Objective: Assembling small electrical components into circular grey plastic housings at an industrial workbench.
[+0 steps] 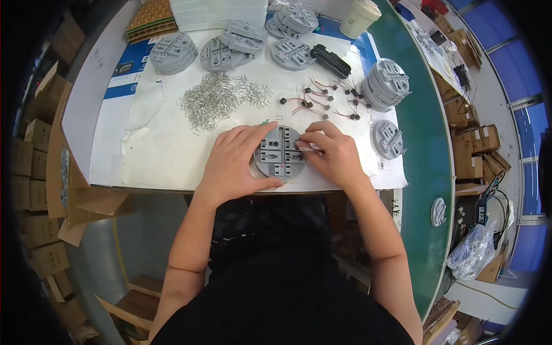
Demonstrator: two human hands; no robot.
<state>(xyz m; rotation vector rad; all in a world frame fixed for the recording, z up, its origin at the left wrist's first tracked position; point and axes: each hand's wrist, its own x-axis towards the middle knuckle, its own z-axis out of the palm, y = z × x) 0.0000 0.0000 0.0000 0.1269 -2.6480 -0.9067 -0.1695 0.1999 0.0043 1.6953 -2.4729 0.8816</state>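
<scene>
"Grey disc [282, 154]: where, and why held so?"

"Flat by the table's [161, 172] near edge; left hand [233, 158], fingers wide round its rim, seemingly steadies it for the right hand [336, 152], pinching a slim pale piece [310, 148]."

"Pointing?"

"Face up; round, so no long axis; central groove [281, 137] running toward the far edge."

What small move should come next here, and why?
I'd probably have the right hand press gently at the grey disc's right edge: it seems to pinch a small pale piece there, while the left hand holds the disc's left side.
</scene>
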